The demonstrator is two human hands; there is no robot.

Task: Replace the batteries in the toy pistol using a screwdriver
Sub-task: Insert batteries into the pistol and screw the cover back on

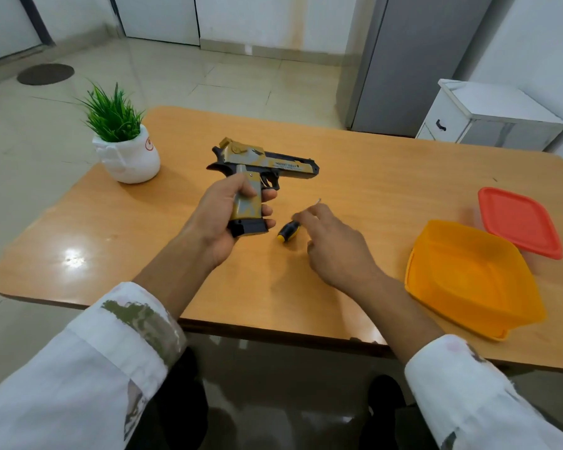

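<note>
Nearest to you are your two white sleeves with a faded pattern, the left sleeve (78,362) and the right sleeve (475,394), both over the near edge of the wooden tabletop (111,241). Your left hand (221,219) has a closed grip around the handle of the toy pistol (257,170); the pistol is upright above the middle of the tabletop, with the barrel pointing to your right and the black base of the handle down near your palm. Your right hand (335,245) is just beside it, low over the tabletop, with the fingers loosely curled on the thin metal shaft of the screwdriver (290,230). The yellow and black handle of the screwdriver lies between your two hands, and the metal tip comes out beyond your fingers; it is hard to see whether your grip on the shaft is firm or only a touch. To your right, near the edge, stands an orange container (468,277), and behind it, touching or almost touching, lies a red lid (520,219). Farther away on the left is a small green plant in a white pot (127,151). Behind the tabletop on the right stands a white cabinet (491,115).
</note>
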